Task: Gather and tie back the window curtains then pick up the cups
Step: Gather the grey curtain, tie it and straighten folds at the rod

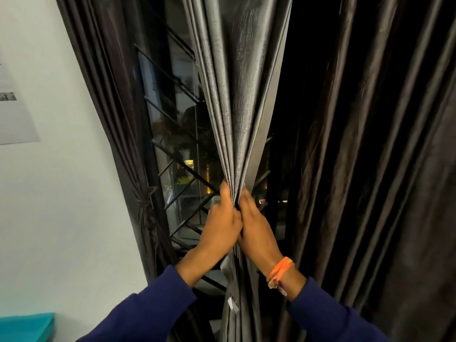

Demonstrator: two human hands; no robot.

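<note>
A grey textured curtain hangs in the middle of the window, bunched into tight folds at waist height. My left hand grips the bunch from the left, fingers curled round the folds. From the right, my right hand wraps the same gathered cloth; an orange band sits on its wrist. Both hands touch each other at the bunch. A dark brown curtain at the left is gathered and tied with a knot. No cups are in view.
A dark brown curtain hangs loose on the right. Behind the cloth is a window with a black metal grille. A white wall with a paper sheet lies left; a teal object sits at the bottom left.
</note>
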